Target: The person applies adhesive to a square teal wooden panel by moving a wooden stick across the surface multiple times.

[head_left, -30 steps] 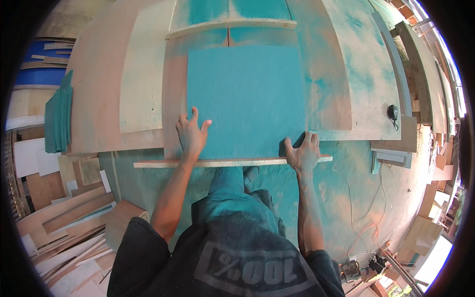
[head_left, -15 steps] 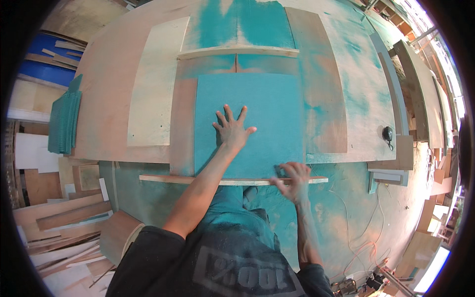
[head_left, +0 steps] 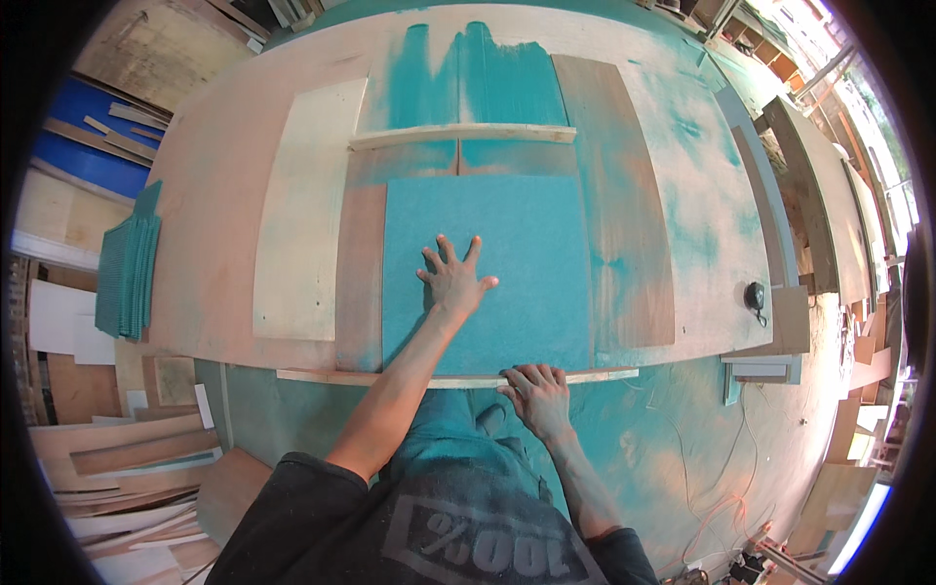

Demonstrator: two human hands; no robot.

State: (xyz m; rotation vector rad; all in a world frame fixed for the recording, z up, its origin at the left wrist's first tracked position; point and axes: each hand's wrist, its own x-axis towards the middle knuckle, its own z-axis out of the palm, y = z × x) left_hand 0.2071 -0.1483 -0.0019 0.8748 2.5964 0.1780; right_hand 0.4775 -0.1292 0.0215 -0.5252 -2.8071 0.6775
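A square teal-painted panel (head_left: 526,253) lies flat on the wide paint-stained table. My left hand (head_left: 454,280) rests palm down near its middle, fingers spread and holding nothing. Along the panel's near edge runs a long, thin wooden strip (head_left: 331,376), sticking out past both sides. My right hand (head_left: 539,395) is closed over this strip close to the panel's near right corner. Its fingers bend over the top and the thumb lies on the near side. Whether anything sits under those fingers is hidden.
Another wooden strip (head_left: 463,136) crosses the table beyond the panel. A pale board (head_left: 302,214) lies to the left, a brown board (head_left: 624,205) to the right. Stacked teal pieces (head_left: 127,278) stand at the left edge. A small black object (head_left: 754,295) sits at the right.
My right hand has moved left along the near edge and its fingers have come down over the strip. My left hand stays on the panel. The whole view has shifted slightly.
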